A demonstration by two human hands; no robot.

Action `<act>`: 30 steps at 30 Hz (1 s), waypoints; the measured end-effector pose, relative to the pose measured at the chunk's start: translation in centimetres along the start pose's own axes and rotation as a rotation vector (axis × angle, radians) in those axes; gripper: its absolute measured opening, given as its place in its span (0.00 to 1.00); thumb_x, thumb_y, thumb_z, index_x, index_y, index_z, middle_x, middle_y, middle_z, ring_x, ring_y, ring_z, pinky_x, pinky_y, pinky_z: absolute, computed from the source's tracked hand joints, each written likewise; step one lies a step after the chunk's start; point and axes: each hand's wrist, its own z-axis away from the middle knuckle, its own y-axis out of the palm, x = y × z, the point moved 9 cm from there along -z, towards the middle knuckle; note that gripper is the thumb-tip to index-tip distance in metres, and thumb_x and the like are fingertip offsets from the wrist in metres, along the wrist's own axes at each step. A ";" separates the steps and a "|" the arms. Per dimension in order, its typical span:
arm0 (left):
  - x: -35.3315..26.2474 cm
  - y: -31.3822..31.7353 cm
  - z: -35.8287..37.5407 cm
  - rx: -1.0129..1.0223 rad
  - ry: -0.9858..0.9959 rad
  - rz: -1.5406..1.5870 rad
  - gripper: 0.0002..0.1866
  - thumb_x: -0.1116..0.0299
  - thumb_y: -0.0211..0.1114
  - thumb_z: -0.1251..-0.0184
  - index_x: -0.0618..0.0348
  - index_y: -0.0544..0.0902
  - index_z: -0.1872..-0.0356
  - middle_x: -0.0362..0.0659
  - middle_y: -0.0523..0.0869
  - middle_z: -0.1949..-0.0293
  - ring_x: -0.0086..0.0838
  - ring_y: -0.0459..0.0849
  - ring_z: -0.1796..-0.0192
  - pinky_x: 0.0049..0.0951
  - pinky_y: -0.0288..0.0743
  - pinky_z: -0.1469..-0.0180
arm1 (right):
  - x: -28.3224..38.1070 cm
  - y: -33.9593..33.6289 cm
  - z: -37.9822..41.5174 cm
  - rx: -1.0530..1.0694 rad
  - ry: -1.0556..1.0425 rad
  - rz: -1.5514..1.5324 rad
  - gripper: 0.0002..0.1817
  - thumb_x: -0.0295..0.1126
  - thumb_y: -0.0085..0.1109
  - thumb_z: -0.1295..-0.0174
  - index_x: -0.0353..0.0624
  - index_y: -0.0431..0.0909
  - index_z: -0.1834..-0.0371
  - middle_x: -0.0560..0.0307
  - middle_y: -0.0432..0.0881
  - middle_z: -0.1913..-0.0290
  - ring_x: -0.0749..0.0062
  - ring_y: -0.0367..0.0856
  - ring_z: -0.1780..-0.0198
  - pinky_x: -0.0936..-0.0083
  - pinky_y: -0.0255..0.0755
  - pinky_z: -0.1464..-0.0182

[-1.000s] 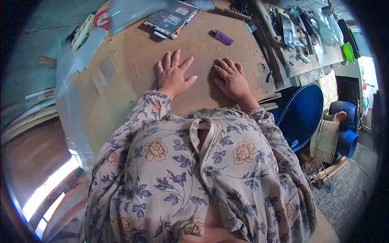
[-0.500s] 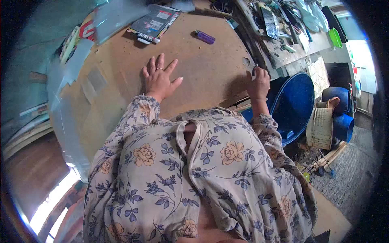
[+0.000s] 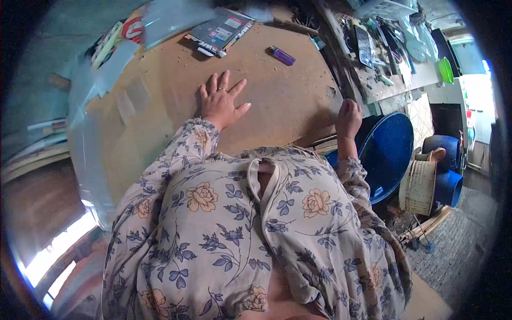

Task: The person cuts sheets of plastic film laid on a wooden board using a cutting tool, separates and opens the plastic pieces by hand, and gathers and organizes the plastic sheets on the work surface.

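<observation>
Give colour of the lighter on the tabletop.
The lighter has a purple body; it shows best in the head view, the only one.

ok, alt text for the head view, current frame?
A person's left hand lies spread on a tan tabletop; the right hand, fingers curled, is at its right edge near a large blue tub, contents of the grip unclear. Beyond the hands lie a purple lighter and a printed carton.
</observation>
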 end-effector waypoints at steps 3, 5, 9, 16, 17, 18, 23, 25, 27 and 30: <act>0.0 -0.2 0.2 0.034 -0.014 0.013 0.32 0.45 0.57 0.47 0.33 0.63 0.38 0.46 0.52 0.33 0.47 0.48 0.33 0.55 0.42 0.39 | 7.7 -0.9 0.1 0.039 -0.194 -0.243 0.05 0.30 0.52 0.43 0.44 0.76 0.68 0.49 0.77 0.71 0.51 0.76 0.71 0.63 0.70 0.69; 0.2 -0.1 0.2 0.021 -0.015 0.009 0.32 0.46 0.57 0.48 0.33 0.63 0.39 0.46 0.52 0.33 0.47 0.48 0.33 0.55 0.42 0.39 | 12.1 0.7 1.6 0.166 -0.282 -0.470 0.06 0.30 0.50 0.42 0.46 0.76 0.65 0.49 0.77 0.72 0.52 0.76 0.72 0.62 0.70 0.70; 0.2 -0.3 0.3 0.002 -0.012 0.028 0.32 0.49 0.61 0.49 0.31 0.64 0.39 0.46 0.52 0.33 0.47 0.49 0.33 0.56 0.42 0.39 | 18.4 3.7 3.7 0.392 -0.344 -0.611 0.05 0.28 0.53 0.46 0.42 0.75 0.66 0.48 0.76 0.69 0.51 0.76 0.66 0.64 0.71 0.65; 0.4 -0.3 0.3 -0.013 -0.027 0.034 0.33 0.50 0.63 0.53 0.29 0.66 0.40 0.44 0.54 0.33 0.44 0.49 0.33 0.54 0.41 0.37 | 19.9 5.5 4.5 0.449 -0.393 -0.603 0.05 0.29 0.52 0.46 0.42 0.76 0.68 0.48 0.76 0.70 0.52 0.76 0.68 0.64 0.72 0.65; 0.4 -0.3 0.3 -0.009 -0.031 0.039 0.33 0.50 0.63 0.53 0.29 0.66 0.41 0.44 0.54 0.33 0.44 0.49 0.33 0.54 0.41 0.37 | 20.0 5.5 4.6 0.450 -0.397 -0.603 0.05 0.29 0.52 0.46 0.42 0.76 0.68 0.48 0.76 0.70 0.52 0.76 0.68 0.64 0.72 0.65; 0.4 -0.4 0.3 -0.004 -0.035 0.043 0.33 0.51 0.63 0.53 0.29 0.66 0.41 0.44 0.54 0.33 0.44 0.49 0.33 0.53 0.40 0.37 | 19.9 5.6 4.6 0.447 -0.387 -0.598 0.05 0.28 0.53 0.46 0.41 0.76 0.68 0.48 0.76 0.70 0.51 0.76 0.67 0.64 0.72 0.65; 0.4 -0.5 0.4 -0.006 -0.036 0.047 0.33 0.51 0.64 0.53 0.29 0.66 0.41 0.44 0.54 0.34 0.45 0.48 0.33 0.53 0.40 0.37 | 19.9 5.6 4.7 0.443 -0.376 -0.595 0.05 0.28 0.52 0.47 0.42 0.76 0.68 0.49 0.76 0.70 0.51 0.76 0.67 0.63 0.72 0.65; 0.4 -0.5 0.4 -0.002 -0.036 0.046 0.33 0.51 0.64 0.53 0.29 0.66 0.41 0.44 0.54 0.34 0.45 0.48 0.33 0.54 0.40 0.37 | 19.9 5.7 4.7 0.437 -0.396 -0.591 0.05 0.28 0.53 0.47 0.42 0.76 0.68 0.49 0.76 0.70 0.51 0.76 0.67 0.63 0.71 0.64; 0.4 -0.6 0.5 -0.009 -0.032 0.037 0.34 0.50 0.64 0.54 0.29 0.65 0.41 0.44 0.54 0.34 0.45 0.49 0.33 0.54 0.41 0.37 | 20.0 5.8 4.8 0.436 -0.404 -0.573 0.05 0.29 0.53 0.47 0.42 0.76 0.68 0.49 0.76 0.70 0.51 0.76 0.67 0.63 0.71 0.64; 0.4 -0.6 0.5 -0.006 -0.028 0.026 0.34 0.51 0.64 0.54 0.29 0.65 0.40 0.44 0.54 0.34 0.45 0.49 0.33 0.54 0.41 0.38 | 20.0 6.0 4.9 0.436 -0.405 -0.558 0.06 0.29 0.53 0.47 0.42 0.76 0.68 0.49 0.76 0.70 0.51 0.76 0.67 0.63 0.71 0.64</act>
